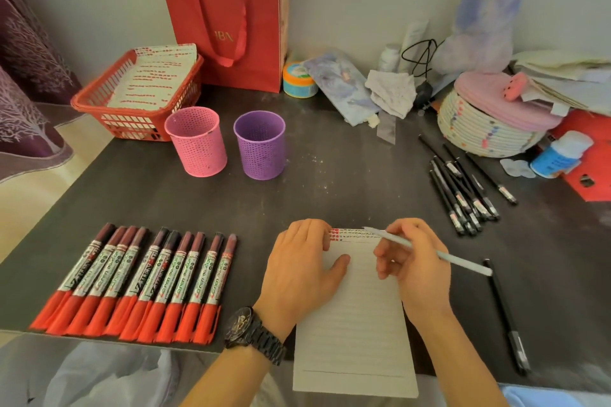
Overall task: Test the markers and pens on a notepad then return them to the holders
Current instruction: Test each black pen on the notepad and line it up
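A lined notepad (353, 334) lies at the front of the dark table. My left hand (301, 268) rests flat on its top left part. My right hand (413, 264) holds a pale blue pen (446, 256), tip near the pad's top edge. Several red-capped markers (139, 281) lie in a row at the left. Several black pens (463, 188) lie in a loose pile at the right, and one black pen (506, 317) lies alone beside the pad. A pink holder (196, 142) and a purple holder (260, 145) stand behind, and no pens show above their rims.
A red basket (132, 99) with notepads and a red paper bag (228, 13) stand at the back left. Clutter fills the back right: a woven basket (486, 129) with a pink lid, a white bottle (560, 154), a small tub (297, 79), papers.
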`<action>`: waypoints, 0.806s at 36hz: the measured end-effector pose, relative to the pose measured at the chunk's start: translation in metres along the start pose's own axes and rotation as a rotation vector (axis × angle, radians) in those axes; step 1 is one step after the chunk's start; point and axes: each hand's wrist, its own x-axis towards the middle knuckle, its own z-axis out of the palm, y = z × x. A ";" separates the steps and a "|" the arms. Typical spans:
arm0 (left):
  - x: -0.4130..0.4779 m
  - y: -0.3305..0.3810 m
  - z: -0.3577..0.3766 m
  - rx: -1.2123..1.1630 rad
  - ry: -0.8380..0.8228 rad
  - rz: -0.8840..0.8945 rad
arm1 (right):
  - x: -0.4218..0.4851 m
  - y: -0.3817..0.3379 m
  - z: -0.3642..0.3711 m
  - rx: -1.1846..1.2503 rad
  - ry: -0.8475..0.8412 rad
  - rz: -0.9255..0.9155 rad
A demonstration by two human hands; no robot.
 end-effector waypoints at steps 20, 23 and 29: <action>0.008 -0.004 0.002 -0.038 -0.019 -0.065 | 0.043 0.024 0.013 -0.513 0.015 -0.193; 0.008 -0.005 0.003 -0.039 -0.021 -0.070 | 0.044 0.027 0.013 -0.525 0.006 -0.194; 0.008 -0.005 0.004 -0.029 -0.025 -0.078 | 0.044 0.029 0.013 -0.551 -0.007 -0.183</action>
